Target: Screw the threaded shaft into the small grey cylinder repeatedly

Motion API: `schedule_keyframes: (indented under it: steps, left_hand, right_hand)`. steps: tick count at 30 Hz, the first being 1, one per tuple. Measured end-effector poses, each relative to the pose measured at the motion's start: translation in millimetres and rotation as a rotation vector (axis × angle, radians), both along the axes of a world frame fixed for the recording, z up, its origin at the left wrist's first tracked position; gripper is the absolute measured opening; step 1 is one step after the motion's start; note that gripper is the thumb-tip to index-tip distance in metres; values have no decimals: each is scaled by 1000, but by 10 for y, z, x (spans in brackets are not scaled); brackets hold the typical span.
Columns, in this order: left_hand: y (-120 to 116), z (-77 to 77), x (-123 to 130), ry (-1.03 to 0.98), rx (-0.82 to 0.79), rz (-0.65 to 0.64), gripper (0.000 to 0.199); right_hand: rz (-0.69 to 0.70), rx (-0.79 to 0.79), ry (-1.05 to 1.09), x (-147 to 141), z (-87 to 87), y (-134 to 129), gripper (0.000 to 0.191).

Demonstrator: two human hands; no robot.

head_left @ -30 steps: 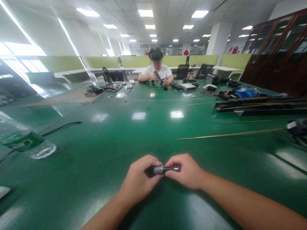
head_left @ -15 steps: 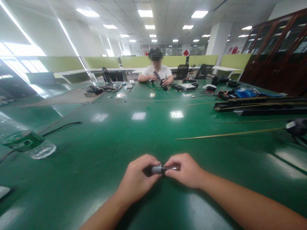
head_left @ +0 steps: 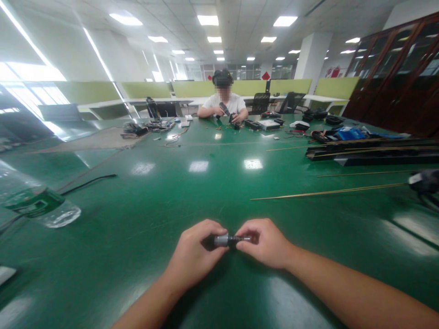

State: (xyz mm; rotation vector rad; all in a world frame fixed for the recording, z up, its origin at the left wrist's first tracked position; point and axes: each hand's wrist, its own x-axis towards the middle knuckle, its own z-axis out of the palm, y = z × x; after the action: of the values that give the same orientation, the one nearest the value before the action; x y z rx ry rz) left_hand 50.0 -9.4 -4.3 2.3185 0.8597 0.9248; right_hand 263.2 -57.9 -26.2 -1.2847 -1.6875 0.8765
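Above the near part of the green table [head_left: 192, 196], my left hand [head_left: 195, 251] is closed around a short grey cylinder [head_left: 221, 240], gripping it between thumb and fingers. Its left end is hidden in the palm. From the cylinder's right side a thin dark-and-silver rod [head_left: 244, 238] runs into my right hand [head_left: 265, 242], whose thumb and fingertips pinch it. A narrow dark part [head_left: 232, 241] shows between the two hands. The pieces lie in one line, roughly level. Whether they are joined or only touching, I cannot tell.
A clear bottle with a green label [head_left: 44, 208] lies at the left beside a black cable [head_left: 89, 183]. Long brass rods [head_left: 308, 193] and black channels [head_left: 387, 157] are at the right. Across the table a person [head_left: 224, 105] holds a dark tool among scattered parts.
My left hand has shifted slightly left with the grey cylinder, and a little more of the dark part shows between the hands. My right hand has barely moved.
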Motion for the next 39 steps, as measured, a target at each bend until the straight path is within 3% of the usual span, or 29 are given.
schedule_keyframes:
  steps: [16, 39]
  left_hand:
    - [11, 33, -25, -14, 56, -3, 18]
    - [63, 60, -75, 21, 71, 19, 15]
  right_hand:
    - [-91, -14, 29, -25, 26, -17, 8]
    - [-104, -8, 47, 15, 39, -2, 7]
